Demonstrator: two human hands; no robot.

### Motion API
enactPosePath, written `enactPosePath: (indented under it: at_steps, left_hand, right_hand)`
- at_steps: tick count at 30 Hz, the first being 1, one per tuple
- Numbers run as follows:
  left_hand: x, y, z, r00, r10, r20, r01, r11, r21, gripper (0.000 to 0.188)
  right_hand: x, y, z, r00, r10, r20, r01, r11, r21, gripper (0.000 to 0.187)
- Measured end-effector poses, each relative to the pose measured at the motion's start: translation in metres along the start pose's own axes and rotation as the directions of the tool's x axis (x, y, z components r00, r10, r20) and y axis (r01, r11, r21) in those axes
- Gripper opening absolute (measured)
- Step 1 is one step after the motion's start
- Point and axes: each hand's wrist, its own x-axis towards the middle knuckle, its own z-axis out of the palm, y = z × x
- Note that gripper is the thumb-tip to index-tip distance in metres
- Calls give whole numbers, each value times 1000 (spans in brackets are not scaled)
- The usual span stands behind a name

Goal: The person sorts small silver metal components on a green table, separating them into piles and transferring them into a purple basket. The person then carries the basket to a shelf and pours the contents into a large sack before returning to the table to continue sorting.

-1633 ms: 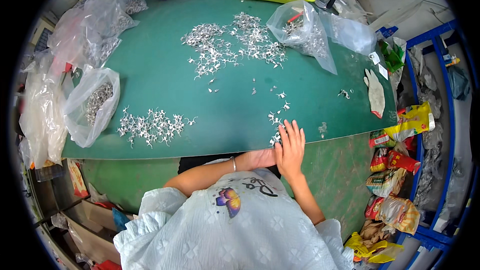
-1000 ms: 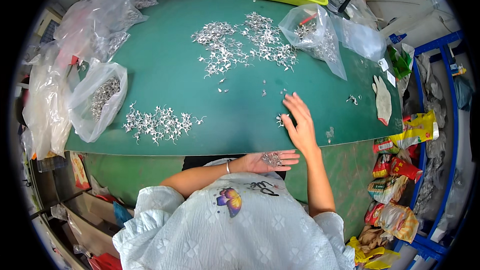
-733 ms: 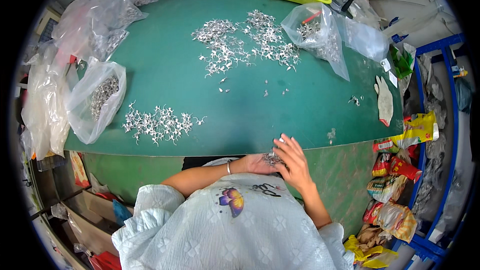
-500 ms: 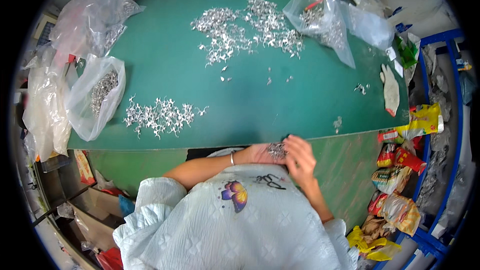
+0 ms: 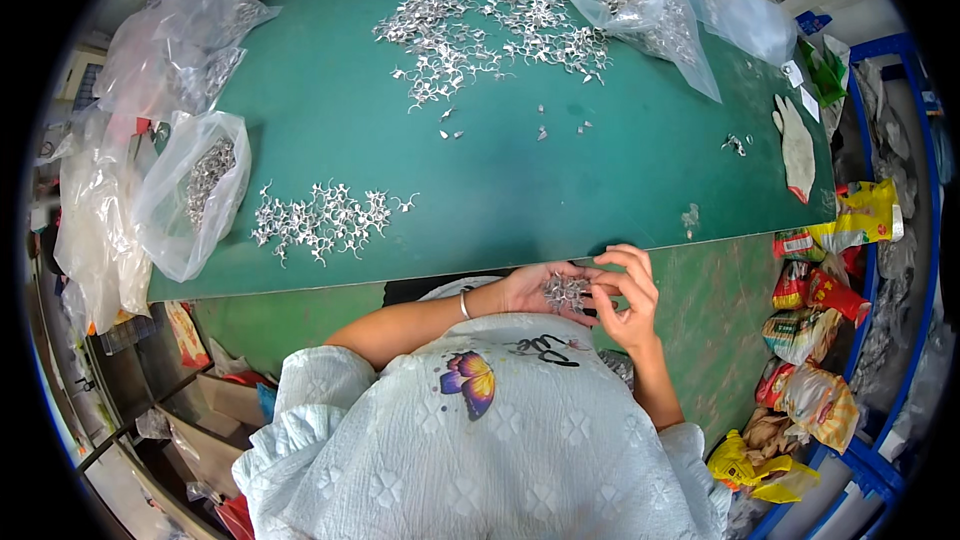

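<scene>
Two hands below table edge: left hand [image 5: 528, 288] cupped under metal clips [image 5: 566, 292], right hand [image 5: 628, 298] pinching them

Open passage: a broad band of bare green table [image 5: 560, 190] is running along the near edge, from the small cluster of metal pieces [image 5: 325, 220] toward the right edge, where a white glove [image 5: 797, 148] is lying. Obstructions: a large scatter of metal parts [image 5: 480, 25] is occupying the far middle, a clear bag [image 5: 650, 10] is blocking the far right corner, and bulging plastic bags [image 5: 190, 185] are crowding the left edge.
</scene>
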Motion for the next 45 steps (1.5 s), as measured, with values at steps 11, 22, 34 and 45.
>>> enactPosePath:
  at_steps: [11, 22, 34, 45]
  left_hand:
    - [-43, 10, 0, 889, 99, -447, 104, 908, 406, 28]
    - [-211, -24, 21, 715, 375, -589, -459, 888, 8, 27]
    - [-146, 110, 121, 627, 665, -406, -627, 740, 244, 37]
    - [15, 250, 216, 553, 801, -229, -723, 598, 346, 38]
  right_hand:
    - [27, 24, -14, 970, 125, -207, -142, 987, -70, 6]
    - [56, 51, -9, 949, 68, -307, -122, 980, -160, 9]
    - [56, 54, 0, 931, -34, -363, -133, 895, -426, 12]
    - [56, 58, 1, 912, -25, -408, -170, 884, -434, 13]
